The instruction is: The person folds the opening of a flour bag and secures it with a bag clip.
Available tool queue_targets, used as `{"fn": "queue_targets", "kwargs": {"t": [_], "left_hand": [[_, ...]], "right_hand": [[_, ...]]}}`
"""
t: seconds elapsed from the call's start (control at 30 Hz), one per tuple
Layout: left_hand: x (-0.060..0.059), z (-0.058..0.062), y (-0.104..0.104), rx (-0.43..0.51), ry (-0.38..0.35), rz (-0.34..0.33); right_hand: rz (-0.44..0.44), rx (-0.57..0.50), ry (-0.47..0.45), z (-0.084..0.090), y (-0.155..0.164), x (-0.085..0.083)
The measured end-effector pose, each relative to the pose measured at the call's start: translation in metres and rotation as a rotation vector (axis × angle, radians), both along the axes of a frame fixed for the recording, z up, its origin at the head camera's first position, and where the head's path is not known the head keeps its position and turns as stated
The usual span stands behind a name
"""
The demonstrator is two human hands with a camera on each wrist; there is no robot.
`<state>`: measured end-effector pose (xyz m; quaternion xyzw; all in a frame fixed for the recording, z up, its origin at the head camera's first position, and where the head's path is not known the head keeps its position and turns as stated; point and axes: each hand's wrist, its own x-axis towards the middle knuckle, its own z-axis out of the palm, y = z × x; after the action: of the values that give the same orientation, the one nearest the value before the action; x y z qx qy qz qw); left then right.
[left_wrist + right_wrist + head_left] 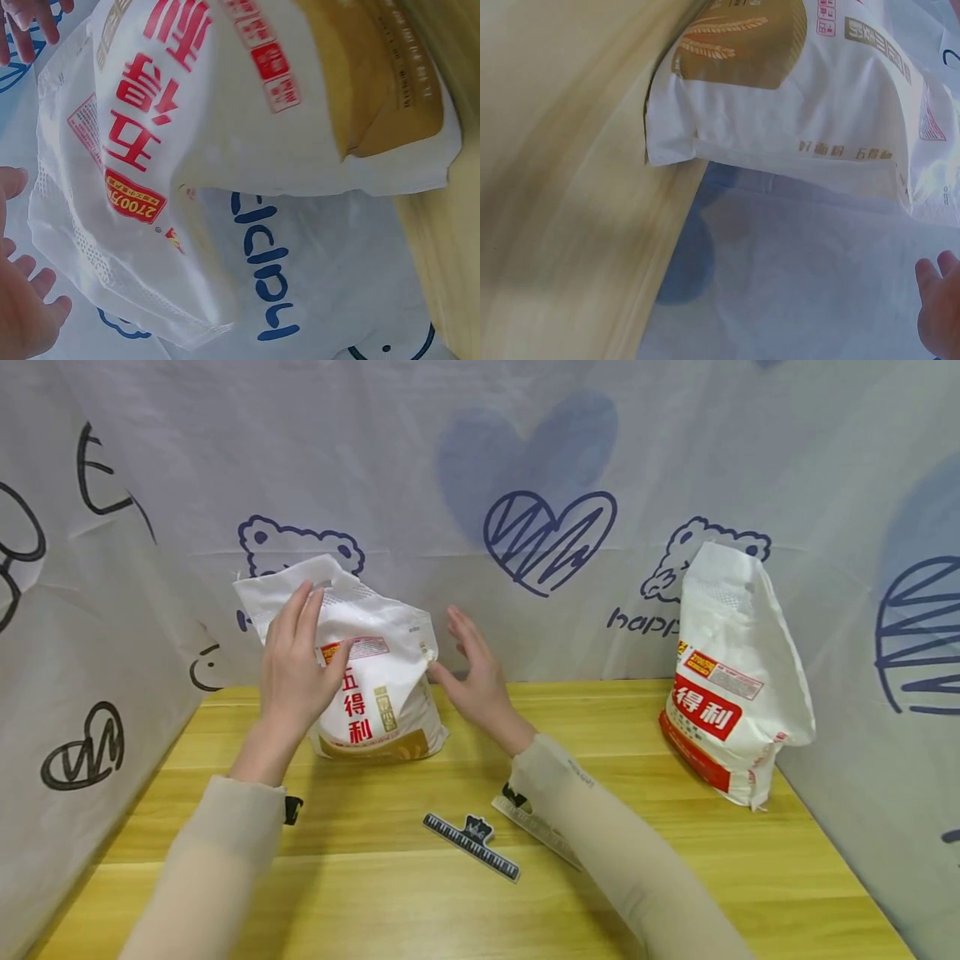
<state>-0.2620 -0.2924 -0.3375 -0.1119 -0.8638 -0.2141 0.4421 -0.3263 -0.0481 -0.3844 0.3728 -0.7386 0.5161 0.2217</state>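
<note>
The flour bag stood upright on the wooden desk, out at about eleven o'clock from the person, close to the cloth backdrop. The left hand lay flat against the bag's front near its crumpled top, fingers straight and spread, pressing the white plastic rather than gripping it. The right hand hovered just beside the bag's right edge, palm turned toward it, fingers loose and open, holding nothing; whether the thumb touched the bag could not be told. In the left wrist view the bag filled the picture, red lettering across it. A second flour bag leaned at two o'clock, well apart from the hands. Near the person, at six o'clock, a black ruler-marked clip lay on the desk, with a clear clip just beside it, partly under the right sleeve.
</note>
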Motion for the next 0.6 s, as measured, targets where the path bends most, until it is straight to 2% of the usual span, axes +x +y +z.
{"fn": "queue_targets", "kwargs": {"t": [0.27,0.6], "left_hand": [[-0.016,0.016,-0.003,-0.036,0.021,-0.021],[-0.03,0.036,-0.006,-0.099,-0.07,0.0]], "right_hand": [[0.03,0.011,-0.065,0.008,-0.007,-0.012],[0.032,0.107,-0.135,0.011,-0.019,-0.02]]}}
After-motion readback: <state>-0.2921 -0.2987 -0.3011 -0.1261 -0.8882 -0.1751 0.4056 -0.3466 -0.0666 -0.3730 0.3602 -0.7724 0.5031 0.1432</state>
